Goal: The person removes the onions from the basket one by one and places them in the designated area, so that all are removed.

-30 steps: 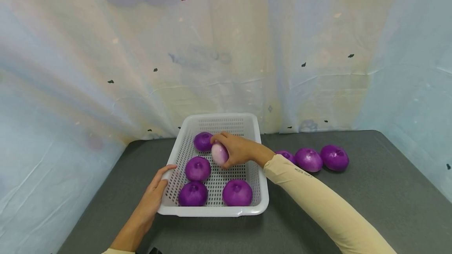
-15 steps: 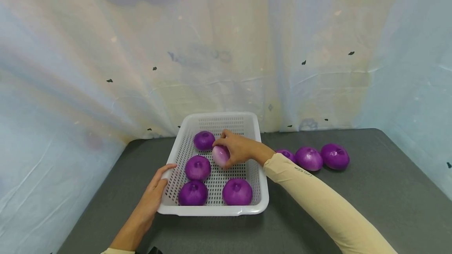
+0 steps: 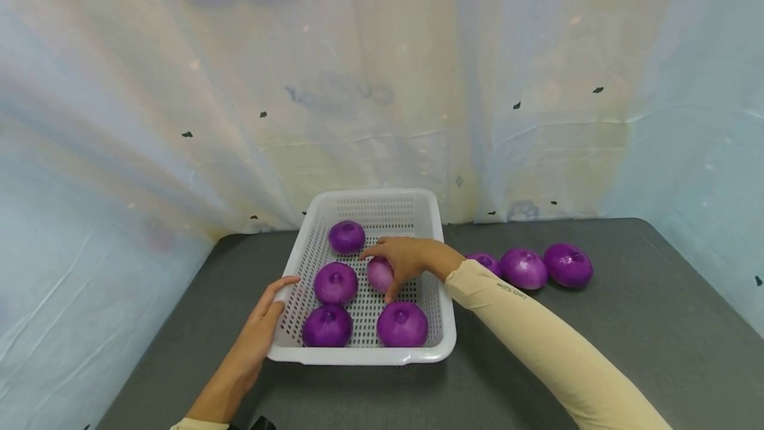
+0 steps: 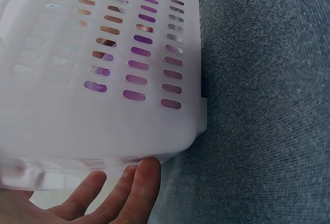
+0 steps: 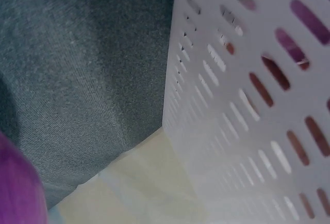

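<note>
A white perforated plastic basket (image 3: pixel 446 344) stands on the dark table with several purple onions in it. My left hand (image 3: pixel 253 334) holds its left rim; in the left wrist view, fingertips (image 4: pixel 144 183) touch the outside near a corner. Inside the basket, my right hand (image 3: pixel 406 259) is spread over a paler purple onion (image 3: pixel 380 275), index finger and thumb stretched on either side of it. The hand partly covers that onion. Around it sit a back-left onion (image 3: pixel 347 237), a middle-left onion (image 3: pixel 335 283), a front-left onion (image 3: pixel 327 325) and a front-right onion (image 3: pixel 402 324).
To the basket's right, three more onions lie in a row on the grey table (image 3: pixel 644 324): a right-hand one (image 3: pixel 568 265), a middle one (image 3: pixel 523 269) and one (image 3: pixel 486 262) partly behind the right forearm. A patterned curtain (image 3: pixel 382 85) closes off the back and sides.
The onion under my right hand has gone from tilted in its grasp to sitting lower in the basket. The right fingers have spread apart. The left hand stays on the rim.
</note>
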The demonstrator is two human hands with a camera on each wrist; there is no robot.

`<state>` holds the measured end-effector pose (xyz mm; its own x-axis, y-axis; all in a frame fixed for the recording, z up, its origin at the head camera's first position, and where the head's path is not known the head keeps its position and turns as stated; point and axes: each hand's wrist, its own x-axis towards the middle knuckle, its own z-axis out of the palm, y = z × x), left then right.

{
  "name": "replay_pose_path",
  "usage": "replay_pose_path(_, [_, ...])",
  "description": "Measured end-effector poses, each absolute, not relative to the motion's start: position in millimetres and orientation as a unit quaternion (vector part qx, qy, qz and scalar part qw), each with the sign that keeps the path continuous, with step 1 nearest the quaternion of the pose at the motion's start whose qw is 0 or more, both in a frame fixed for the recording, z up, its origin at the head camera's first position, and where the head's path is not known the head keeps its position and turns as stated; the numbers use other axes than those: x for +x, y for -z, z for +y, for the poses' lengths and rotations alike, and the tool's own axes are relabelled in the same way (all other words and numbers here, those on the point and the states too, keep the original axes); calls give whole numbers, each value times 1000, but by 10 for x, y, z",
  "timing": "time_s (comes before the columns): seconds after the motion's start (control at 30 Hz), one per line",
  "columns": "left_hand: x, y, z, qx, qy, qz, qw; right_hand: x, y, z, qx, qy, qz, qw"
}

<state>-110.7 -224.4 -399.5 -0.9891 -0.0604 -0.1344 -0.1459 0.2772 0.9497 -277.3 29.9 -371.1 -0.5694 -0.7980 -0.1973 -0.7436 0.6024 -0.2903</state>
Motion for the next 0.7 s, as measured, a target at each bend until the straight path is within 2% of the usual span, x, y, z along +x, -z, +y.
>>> replay_pose_path(0.7, [-1095,3989,-2240,-62,-601,797,27,-2798,3677,316,-490,115,853,137])
